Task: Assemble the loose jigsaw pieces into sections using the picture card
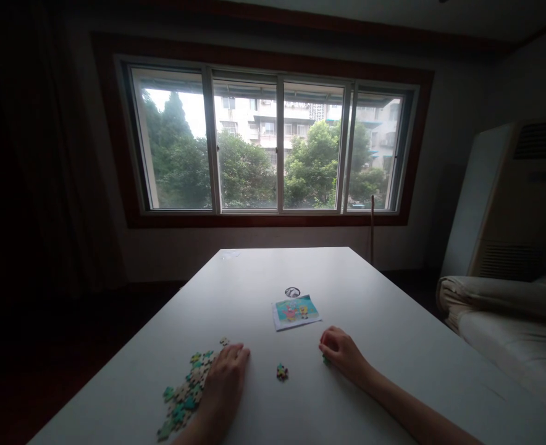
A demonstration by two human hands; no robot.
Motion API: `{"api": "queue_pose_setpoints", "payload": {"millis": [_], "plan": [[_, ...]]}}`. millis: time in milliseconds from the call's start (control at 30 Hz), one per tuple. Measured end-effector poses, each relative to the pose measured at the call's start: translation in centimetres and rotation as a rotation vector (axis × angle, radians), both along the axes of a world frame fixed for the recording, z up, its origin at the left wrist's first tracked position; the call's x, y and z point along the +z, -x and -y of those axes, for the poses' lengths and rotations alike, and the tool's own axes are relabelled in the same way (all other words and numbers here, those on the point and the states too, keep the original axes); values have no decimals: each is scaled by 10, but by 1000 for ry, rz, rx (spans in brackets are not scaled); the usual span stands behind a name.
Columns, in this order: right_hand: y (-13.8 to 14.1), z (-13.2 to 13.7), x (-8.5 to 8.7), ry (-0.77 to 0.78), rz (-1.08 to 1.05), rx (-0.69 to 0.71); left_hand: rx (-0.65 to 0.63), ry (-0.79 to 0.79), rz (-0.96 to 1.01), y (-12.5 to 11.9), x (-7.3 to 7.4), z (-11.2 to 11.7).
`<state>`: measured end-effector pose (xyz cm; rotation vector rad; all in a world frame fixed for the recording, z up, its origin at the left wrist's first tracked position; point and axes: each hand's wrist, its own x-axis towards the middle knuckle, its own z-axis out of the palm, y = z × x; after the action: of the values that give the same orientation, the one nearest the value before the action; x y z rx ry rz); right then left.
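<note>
White table (pixel 375 309) | puzzle-piece pile (pixel 180 408), near left: likely light, stiff | your left hand (pixel 229 374) alongside: fingers loosely bent, hold unclear | your right hand (pixel 340 351): curled, grip unclear | small cluster (pixel 282 372) between: pinch pieces' edges | green piece (pixel 325 360) under right fingertips
</note>
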<state>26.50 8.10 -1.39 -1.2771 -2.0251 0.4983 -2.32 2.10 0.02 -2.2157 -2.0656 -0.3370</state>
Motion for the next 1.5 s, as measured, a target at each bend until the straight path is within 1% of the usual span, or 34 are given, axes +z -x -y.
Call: {"api": "queue_pose_setpoints", "payload": {"millis": [233, 400, 667, 900, 1100, 1267, 1500], "plan": [[0, 1, 1, -5, 32, -23, -28, 23, 1, -1, 0, -2], [-1, 0, 0, -3, 34, -30, -45, 11, -9, 0, -1, -4], [-1, 1, 2, -11, 40, -25, -69, 79, -50, 0, 4, -6], [-3, -1, -1, -1, 38, -26, -66, 92, -58, 3, 2, -8], [-2, 0, 1, 6, 34, -33, -74, 78, -69, 4, 6, -7], [-3, -1, -1, 10, 37, -28, -47, 23, -97, 2, 7, -5], [-3, -1, 0, 9, 35, -21, -132, -42, -19, 3, 7, -5]]}}
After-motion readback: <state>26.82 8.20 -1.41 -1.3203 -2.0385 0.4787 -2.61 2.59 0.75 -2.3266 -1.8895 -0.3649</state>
